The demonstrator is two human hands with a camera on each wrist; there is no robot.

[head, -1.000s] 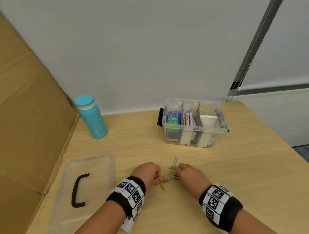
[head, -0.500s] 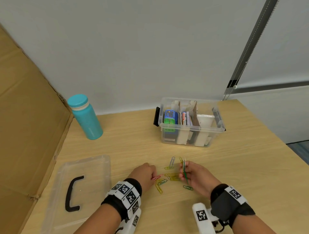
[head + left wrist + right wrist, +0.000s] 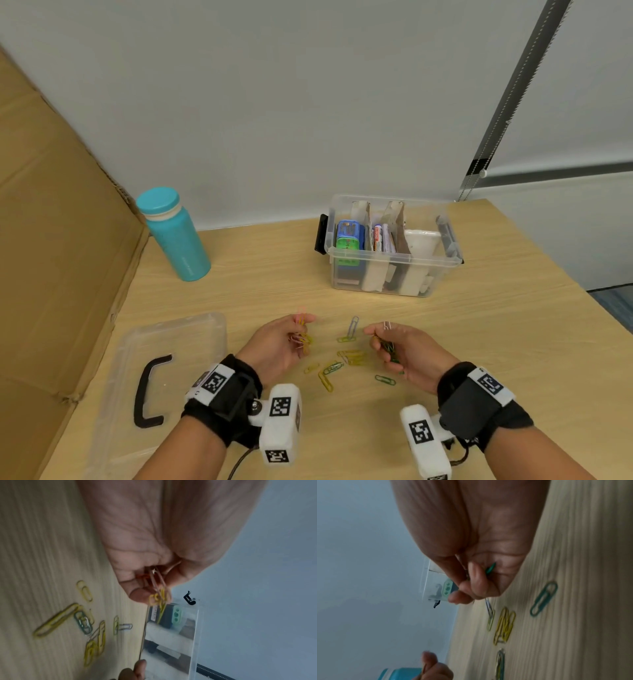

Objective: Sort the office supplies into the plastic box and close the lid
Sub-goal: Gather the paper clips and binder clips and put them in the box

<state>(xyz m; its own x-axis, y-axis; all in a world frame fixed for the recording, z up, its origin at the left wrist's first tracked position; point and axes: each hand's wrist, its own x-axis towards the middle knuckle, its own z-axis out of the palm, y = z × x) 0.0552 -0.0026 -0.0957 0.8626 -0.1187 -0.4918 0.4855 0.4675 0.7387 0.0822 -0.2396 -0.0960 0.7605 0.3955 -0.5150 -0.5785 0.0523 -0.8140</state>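
Note:
Several coloured paper clips [image 3: 349, 358] lie scattered on the wooden table between my hands, also in the left wrist view [image 3: 82, 623] and the right wrist view [image 3: 505, 624]. My left hand [image 3: 287, 339] is lifted, palm turned inward, and pinches a bunch of pink and yellow clips [image 3: 159, 591]. My right hand [image 3: 394, 346] grips several green clips [image 3: 490, 568] and a silver one at its fingertips. The open clear plastic box [image 3: 394, 270] with cardboard dividers stands beyond them. Its clear lid [image 3: 164, 346] with a black handle lies flat at the left.
A teal bottle [image 3: 174, 236] stands at the back left next to a large cardboard sheet [image 3: 51, 274] leaning along the left side. The table's right edge [image 3: 582, 298] slants away at the right. A grey wall rises behind the box.
Both hands have lifted off the table and turned palms inward with clips held in them. They have moved apart, leaving the remaining clips uncovered.

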